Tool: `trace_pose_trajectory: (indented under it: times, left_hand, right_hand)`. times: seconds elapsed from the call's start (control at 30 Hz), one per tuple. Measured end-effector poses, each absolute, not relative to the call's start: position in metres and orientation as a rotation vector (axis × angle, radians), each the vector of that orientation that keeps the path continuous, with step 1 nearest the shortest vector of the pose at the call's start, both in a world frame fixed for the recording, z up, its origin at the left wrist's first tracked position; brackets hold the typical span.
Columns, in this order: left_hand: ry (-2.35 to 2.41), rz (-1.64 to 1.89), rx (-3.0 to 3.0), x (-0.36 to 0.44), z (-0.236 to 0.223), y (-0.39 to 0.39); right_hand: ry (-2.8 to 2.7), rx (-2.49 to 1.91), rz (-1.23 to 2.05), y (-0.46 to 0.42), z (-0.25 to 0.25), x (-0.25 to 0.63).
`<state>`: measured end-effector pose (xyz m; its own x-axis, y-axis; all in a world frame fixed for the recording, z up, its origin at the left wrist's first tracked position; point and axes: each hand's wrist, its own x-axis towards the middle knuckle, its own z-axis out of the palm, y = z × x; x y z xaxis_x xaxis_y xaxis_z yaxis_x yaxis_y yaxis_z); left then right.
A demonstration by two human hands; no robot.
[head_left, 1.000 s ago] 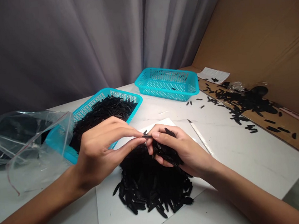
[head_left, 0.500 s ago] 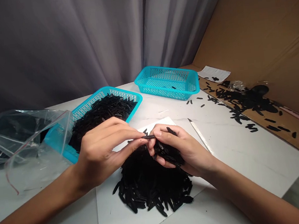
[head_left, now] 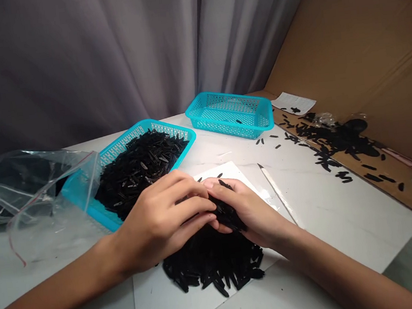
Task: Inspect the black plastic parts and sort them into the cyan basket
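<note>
A bunch of slim, elongated black pieces (head_left: 227, 209) is wrapped in my right hand (head_left: 247, 207), its thumb lying over the top of them. My left hand (head_left: 177, 210) meets it from the left, fingers curled against the bunch. The left thumb and whatever lies inside those fingers are hidden. Directly beneath both hands, a heap of the same black pieces (head_left: 214, 265) covers part of a white board (head_left: 164, 308). More of them fill the blue basket (head_left: 186, 150) just behind my left hand.
A second blue basket (head_left: 231, 129) at the back holds at least one piece. Right of my hands lies a white-wrapped pencil-like tool (head_left: 279, 193). Several pieces lie scattered on cardboard (head_left: 400, 197) at right. A clear zip bag (head_left: 46, 192) leans at left.
Half a second ago both hands pinched one slim piece between their fingertips. Since then my left hand has moved right and slightly down, its fingers curling onto the bunch; that piece is now hidden.
</note>
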<state>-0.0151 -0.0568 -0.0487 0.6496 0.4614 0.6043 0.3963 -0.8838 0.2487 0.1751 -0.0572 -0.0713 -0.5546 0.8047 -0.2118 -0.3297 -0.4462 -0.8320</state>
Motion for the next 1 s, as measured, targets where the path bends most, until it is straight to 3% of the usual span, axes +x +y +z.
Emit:
trace_pose_trajectory:
  times: [0.47,0.67,0.9,1.0]
  left_hand:
    - [0.821,1.431,2.568,-0.022,-0.052,-0.048]
    - [0.861,1.398,2.507,-0.022,-0.052,-0.047]
    - [1.422,1.317,2.473,-0.035,-0.053,-0.035]
    - [1.367,1.242,2.550,-0.034,-0.052,-0.036]
  right_hand:
    - [-1.029,-0.808,2.009,-0.054,-0.066,0.183]
    - [-1.088,-0.847,1.949,-0.055,-0.064,0.183]
    - [-1.096,-0.919,1.875,-0.054,-0.062,0.184]
    - [-1.096,-0.922,1.862,-0.054,-0.062,0.184]
